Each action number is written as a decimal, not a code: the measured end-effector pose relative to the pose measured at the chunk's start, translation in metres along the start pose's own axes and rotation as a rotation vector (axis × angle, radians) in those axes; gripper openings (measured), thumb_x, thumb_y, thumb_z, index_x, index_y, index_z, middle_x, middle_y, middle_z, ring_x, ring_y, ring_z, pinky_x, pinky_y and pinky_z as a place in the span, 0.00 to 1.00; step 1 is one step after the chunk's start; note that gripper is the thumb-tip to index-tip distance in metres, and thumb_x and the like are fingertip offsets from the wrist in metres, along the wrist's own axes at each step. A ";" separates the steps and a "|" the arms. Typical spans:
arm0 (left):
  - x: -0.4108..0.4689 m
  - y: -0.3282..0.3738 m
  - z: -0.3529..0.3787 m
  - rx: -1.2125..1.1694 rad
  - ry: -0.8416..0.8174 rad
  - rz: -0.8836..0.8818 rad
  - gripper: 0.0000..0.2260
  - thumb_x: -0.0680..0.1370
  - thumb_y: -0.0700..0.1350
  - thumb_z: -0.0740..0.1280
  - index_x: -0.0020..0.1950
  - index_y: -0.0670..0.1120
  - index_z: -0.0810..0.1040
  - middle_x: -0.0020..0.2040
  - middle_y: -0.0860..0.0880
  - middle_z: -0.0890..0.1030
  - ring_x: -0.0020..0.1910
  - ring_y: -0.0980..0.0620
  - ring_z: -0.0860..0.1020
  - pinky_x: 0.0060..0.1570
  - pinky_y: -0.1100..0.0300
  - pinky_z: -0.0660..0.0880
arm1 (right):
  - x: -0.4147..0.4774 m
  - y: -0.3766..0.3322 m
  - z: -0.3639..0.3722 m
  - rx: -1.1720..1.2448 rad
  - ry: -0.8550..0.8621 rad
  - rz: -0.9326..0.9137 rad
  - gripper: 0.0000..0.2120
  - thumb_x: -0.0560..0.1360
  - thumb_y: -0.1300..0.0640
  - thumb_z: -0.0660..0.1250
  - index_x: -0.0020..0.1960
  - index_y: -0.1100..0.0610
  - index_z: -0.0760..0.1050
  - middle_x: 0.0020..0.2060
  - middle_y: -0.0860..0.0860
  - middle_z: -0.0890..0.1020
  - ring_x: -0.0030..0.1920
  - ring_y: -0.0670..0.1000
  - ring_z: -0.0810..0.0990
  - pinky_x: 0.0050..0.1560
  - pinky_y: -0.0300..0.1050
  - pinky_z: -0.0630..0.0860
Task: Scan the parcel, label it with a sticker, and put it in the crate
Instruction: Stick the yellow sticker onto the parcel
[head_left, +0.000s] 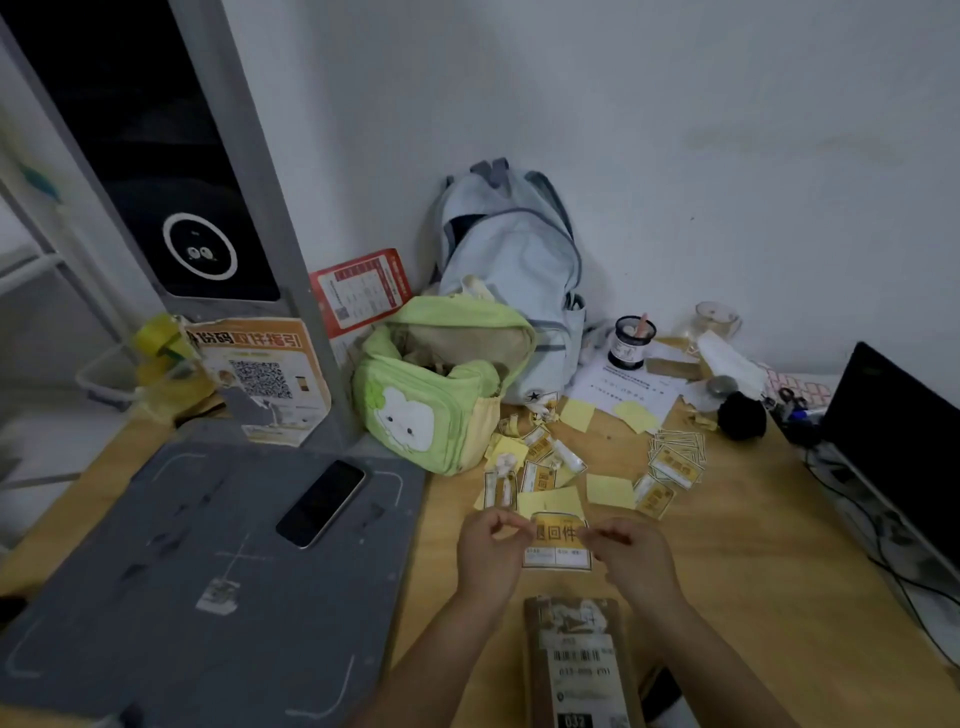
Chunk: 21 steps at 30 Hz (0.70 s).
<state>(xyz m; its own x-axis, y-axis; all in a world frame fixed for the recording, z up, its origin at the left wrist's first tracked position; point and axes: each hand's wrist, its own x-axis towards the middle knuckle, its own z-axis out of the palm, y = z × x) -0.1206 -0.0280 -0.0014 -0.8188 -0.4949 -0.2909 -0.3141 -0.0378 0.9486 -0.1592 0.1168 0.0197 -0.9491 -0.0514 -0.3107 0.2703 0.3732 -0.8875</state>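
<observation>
A brown parcel (579, 665) with a white barcode label lies on the wooden table at the bottom centre, between my forearms. Just beyond it I hold a yellow and white sticker (557, 540) above the table. My left hand (488, 551) pinches its left edge and my right hand (631, 556) pinches its right edge. Further back, several more stickers and yellow backing papers (608, 467) lie scattered. No crate is in view.
A grey scanning platform (171, 582) with a phone (321, 503) on it fills the left. A black scanner tower (171, 171) rises behind it. A green bag (441, 384), a pale backpack (514, 270), a pen cup (629, 340) and a monitor (893, 436) with cables crowd the back and right.
</observation>
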 end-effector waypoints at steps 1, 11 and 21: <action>0.001 -0.009 0.001 0.000 0.007 -0.026 0.07 0.70 0.36 0.72 0.35 0.47 0.81 0.47 0.44 0.82 0.50 0.48 0.79 0.54 0.52 0.77 | 0.001 0.007 -0.001 -0.004 0.008 0.029 0.09 0.71 0.58 0.72 0.32 0.56 0.80 0.29 0.51 0.79 0.34 0.52 0.77 0.39 0.46 0.72; -0.006 -0.066 0.014 0.269 -0.094 -0.061 0.09 0.74 0.38 0.70 0.37 0.50 0.76 0.39 0.53 0.79 0.40 0.56 0.77 0.41 0.67 0.75 | 0.010 0.066 0.004 -0.376 -0.016 0.179 0.06 0.69 0.52 0.73 0.37 0.54 0.80 0.35 0.48 0.83 0.37 0.48 0.81 0.37 0.42 0.74; -0.002 -0.099 0.017 0.391 -0.025 -0.063 0.12 0.70 0.43 0.74 0.45 0.50 0.71 0.40 0.51 0.74 0.38 0.55 0.73 0.36 0.64 0.71 | 0.011 0.075 0.004 -0.539 0.015 0.231 0.23 0.67 0.47 0.74 0.56 0.53 0.70 0.44 0.48 0.77 0.42 0.50 0.78 0.37 0.44 0.73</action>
<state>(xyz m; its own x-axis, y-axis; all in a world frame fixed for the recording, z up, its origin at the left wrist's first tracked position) -0.0964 -0.0085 -0.0970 -0.8021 -0.4807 -0.3544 -0.5193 0.2683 0.8114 -0.1486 0.1401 -0.0513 -0.8783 0.0991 -0.4676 0.3543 0.7917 -0.4976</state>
